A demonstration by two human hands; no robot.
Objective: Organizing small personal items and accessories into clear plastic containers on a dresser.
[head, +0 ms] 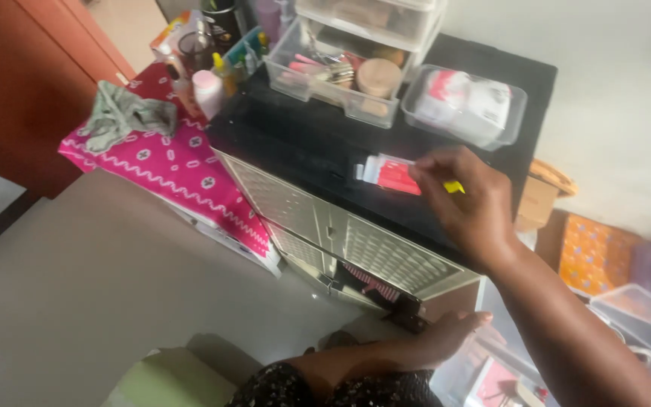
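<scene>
Cloth [182, 169], bright pink with white patterns, covers a box at upper left, a grey rag [126, 113] lying on it. At centre we see a black cabinet top [295, 132] holding a red tube [389, 175]. Our left hand [446, 335], lower centre, rests loosely open at the cabinet's bottom edge. Our right hand [469, 200] pinches the tube's end, a yellow piece between the fingers.

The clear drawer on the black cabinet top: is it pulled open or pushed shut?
Open. The clear drawer sticks out from its unit, its contents showing from above.
</scene>
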